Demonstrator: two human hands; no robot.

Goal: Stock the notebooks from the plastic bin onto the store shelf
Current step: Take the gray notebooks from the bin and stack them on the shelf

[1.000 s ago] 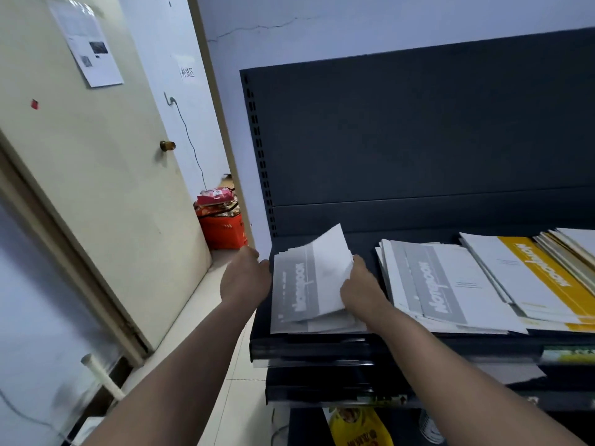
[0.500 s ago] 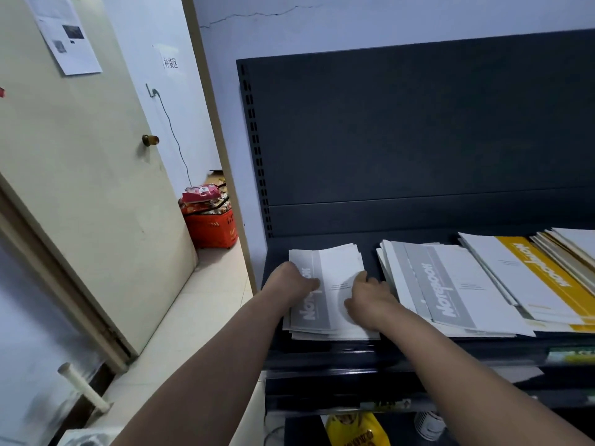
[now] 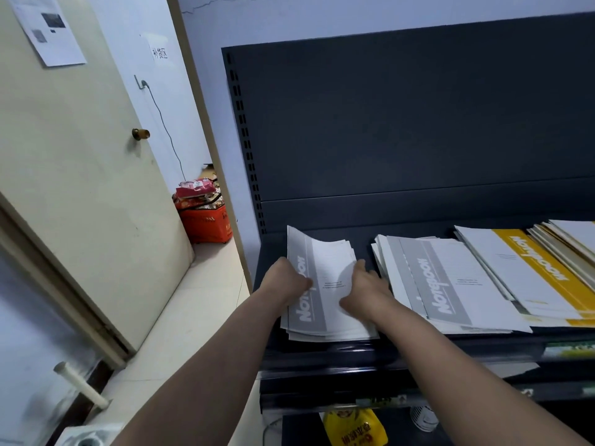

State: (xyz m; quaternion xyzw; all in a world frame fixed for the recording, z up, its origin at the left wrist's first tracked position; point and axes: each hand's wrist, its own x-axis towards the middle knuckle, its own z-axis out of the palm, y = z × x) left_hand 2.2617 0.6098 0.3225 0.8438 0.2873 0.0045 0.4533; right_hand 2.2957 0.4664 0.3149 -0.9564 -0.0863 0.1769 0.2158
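A pile of grey notebooks (image 3: 326, 262) is being held flat at the left end of the store shelf (image 3: 322, 358), with its far left corner being bent up a little. The left edge of the pile is being gripped by the left hand (image 3: 285, 284), its grip being clamped on the covers. The right edge is being pinched by the right hand (image 3: 365, 286), with the fingers curled over that side. The notebooks are being judged as light, thin and floppy, with smooth covers that are likely to slide over each other. So the pile is best being taken by both long edges at once and squeezed together a little. At 3 o'clock from the pile, just beside it, a second grey pile (image 3: 450, 284) is lying, and past that some yellow notebooks (image 3: 541, 268) are being shown fanned out. The right hand is being fitted into the narrow gap between the two piles, so the second pile is likely to be bumped. At 12 o'clock the way is being blocked by the dark back panel (image 3: 418, 123). At 10 o'clock, well apart on the floor, an orange basket (image 3: 206, 220) is sitting by a door (image 3: 80, 172). The plastic bin is not being seen clearly.
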